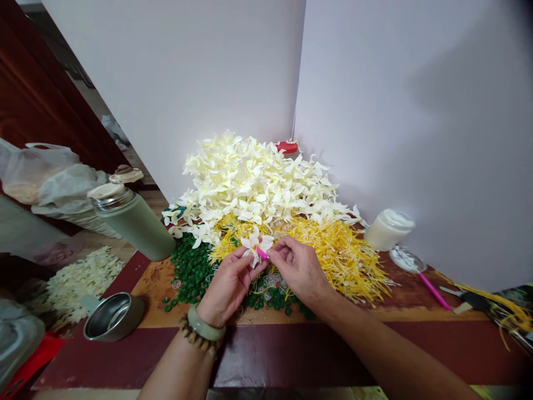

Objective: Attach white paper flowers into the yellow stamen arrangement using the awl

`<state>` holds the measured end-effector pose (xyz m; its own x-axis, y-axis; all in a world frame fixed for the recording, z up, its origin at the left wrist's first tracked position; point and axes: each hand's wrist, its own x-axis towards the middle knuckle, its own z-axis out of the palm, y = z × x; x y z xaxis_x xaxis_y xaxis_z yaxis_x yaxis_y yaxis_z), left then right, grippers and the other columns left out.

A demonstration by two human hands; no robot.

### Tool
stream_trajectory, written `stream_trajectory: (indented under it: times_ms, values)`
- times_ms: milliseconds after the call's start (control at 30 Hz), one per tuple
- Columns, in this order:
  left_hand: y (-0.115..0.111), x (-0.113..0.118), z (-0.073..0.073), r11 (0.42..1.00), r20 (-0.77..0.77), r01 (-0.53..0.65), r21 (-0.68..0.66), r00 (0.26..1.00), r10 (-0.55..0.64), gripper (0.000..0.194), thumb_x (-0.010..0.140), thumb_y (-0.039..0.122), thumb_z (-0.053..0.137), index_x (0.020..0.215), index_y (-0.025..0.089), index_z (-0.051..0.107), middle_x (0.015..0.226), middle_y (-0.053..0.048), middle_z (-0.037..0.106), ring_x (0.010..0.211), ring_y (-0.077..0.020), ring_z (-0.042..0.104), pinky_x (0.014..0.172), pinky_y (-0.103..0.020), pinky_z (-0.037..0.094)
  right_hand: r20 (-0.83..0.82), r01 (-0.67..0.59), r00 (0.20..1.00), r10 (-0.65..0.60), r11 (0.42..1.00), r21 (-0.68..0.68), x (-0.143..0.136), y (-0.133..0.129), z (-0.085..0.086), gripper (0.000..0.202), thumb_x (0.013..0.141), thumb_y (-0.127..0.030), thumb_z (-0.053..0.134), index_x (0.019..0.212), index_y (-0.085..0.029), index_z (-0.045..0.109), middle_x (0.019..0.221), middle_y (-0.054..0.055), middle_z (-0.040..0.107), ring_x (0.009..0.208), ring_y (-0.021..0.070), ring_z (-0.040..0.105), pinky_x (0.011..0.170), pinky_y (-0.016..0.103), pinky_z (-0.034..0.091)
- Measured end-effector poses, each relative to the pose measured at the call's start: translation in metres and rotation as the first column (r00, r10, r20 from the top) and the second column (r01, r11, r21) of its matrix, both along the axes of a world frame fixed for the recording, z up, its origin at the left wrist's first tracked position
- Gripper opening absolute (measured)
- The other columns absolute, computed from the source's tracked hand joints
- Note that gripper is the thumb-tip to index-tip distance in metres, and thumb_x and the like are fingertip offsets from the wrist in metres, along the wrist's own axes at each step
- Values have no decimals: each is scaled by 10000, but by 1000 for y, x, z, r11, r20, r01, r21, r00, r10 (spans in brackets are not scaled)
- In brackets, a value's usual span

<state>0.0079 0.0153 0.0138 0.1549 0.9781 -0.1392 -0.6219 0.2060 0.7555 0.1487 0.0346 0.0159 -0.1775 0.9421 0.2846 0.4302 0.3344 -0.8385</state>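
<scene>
Pinching a white, star-shaped, thin-petalled flower [250,243]
It is held in the left hand's [227,283] fingertips; the right hand's [297,269] are pressed together at a small bright-pink piece [262,253], with a white petal heap [258,178] at twelve o'clock

You are in what looks like a home, with a flask [135,222], a wooden door [54,94] and plastic bags [54,172] around your counter [266,350].

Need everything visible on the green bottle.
The green bottle is a plain cylinder, matte-looking, with a shiny metallic neck band and a cream top. It appears slanted, perhaps from lens distortion, its base on the table beside the small green pieces. Neither hand touches it. Whether it is open, or holds anything, I can't tell.
</scene>
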Motion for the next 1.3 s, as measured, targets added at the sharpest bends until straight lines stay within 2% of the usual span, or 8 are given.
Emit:
stream_trajectory:
  times_ms: [267,500,600,733,833,967,1133,1300]
  values:
    - [0,3,-4,1000,27,-2,-13,1000,2,230,714,39,568,900,143,654,929,-43,666,897,-128,588,844,-236,455,-194,-152,973,122,978,-144,-10,-3,-7,143,753,-259,511,662,-160,559,579,-18,543,507,93,467,482,204,362]
    - [-3,10,-4,1000,12,14,-1,1000,-14,105,706,72,573,737,99,669,690,-29,657,592,-74,564,584,-159,467,-302,-182,949,86,934,-308,-19,-11,-6,136,695,-200,507,571,-156,539,521,-6,559,493,108,518,512,225,418]
    - [-2,9,-2,1000,0,3,-4,1000,-3,119,708,80,578,775,108,672,726,-33,669,651,-87,586,640,-173,474,-288,-192,952,105,937,-293,-15,-8,-3,127,703,-215,517,593,-156,543,548,-7,565,511,105,521,519,220,419]
    - [-1,4,0,999,-11,-40,-20,999,40,134,703,82,589,799,122,673,843,-49,686,834,-131,602,809,-233,457,-161,-102,984,72,978,-183,0,-2,8,108,711,-265,564,713,-158,550,596,-20,521,512,92,461,475,204,371]
    - [-1,4,1,999,-32,-30,-11,999,29,167,696,92,598,841,137,668,912,-54,682,892,-148,594,862,-264,434,-65,3,998,2,997,71,8,-3,18,149,743,-259,548,865,-176,528,658,-24,498,499,87,409,475,214,358]
    - [-1,6,-3,998,-102,3,69,995,4,152,694,113,597,829,137,663,865,-57,685,825,-158,607,803,-259,444,178,-140,981,76,915,378,7,-9,20,243,786,-260,512,1013,-171,506,863,56,565,704,153,508,643,272,417]
    - [-5,13,-6,997,-107,39,70,994,-31,136,693,79,574,785,144,650,761,-26,661,736,-130,587,722,-232,444,514,-269,856,42,887,376,-2,-9,7,191,847,-140,345,839,-143,537,764,79,577,725,180,522,678,288,406]
    - [-12,22,1,995,-102,58,84,994,-49,126,691,53,560,735,150,628,679,12,620,643,-90,550,630,-188,428,546,-243,838,-4,893,379,1,-11,13,158,830,-152,352,800,-155,507,723,58,553,650,161,491,605,266,366]
